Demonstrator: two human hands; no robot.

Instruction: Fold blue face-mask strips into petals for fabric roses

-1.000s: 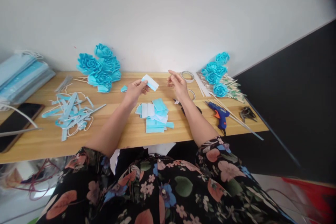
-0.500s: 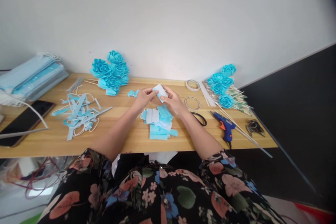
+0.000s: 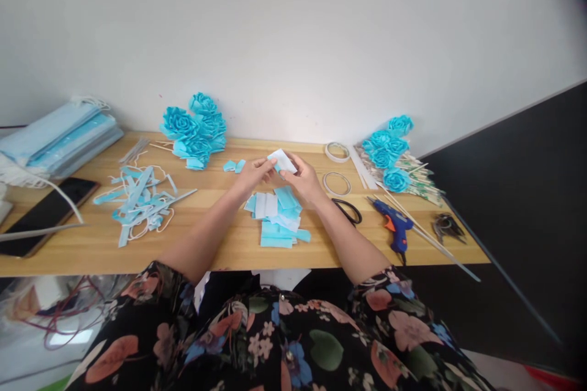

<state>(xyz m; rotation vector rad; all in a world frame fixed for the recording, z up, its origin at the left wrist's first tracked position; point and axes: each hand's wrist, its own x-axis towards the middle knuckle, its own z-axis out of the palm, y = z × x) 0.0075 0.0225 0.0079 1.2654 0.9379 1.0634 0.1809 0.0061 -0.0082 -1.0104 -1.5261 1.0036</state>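
Between my hands is a small white and light-blue piece of mask fabric (image 3: pixel 283 160). My left hand (image 3: pixel 255 173) pinches its left side with thumb and fingers. On its right edge, my right hand (image 3: pixel 302 177) is closed, the thumb at the lower corner. Just below, on the table, lies a loose pile of cut blue and white fabric pieces (image 3: pixel 279 223). Two small blue scraps (image 3: pixel 234 165) rest left of my left hand. Beyond them stands a bunch of blue fabric roses (image 3: pixel 197 131).
Cut mask strips and ear loops (image 3: pixel 140 201), a phone (image 3: pixel 50 214) and stacked face masks (image 3: pixel 59 140) are on the left. To the right lie tape rolls (image 3: pixel 337 153), black scissors handles (image 3: pixel 347 211), a blue glue gun (image 3: pixel 395 225), more roses (image 3: pixel 385 146) and thin sticks (image 3: pixel 426 235).
The fabric piece has turned slightly in my fingers and shows more of its white face. The whole view has shifted a little; the things on the table stay in place.
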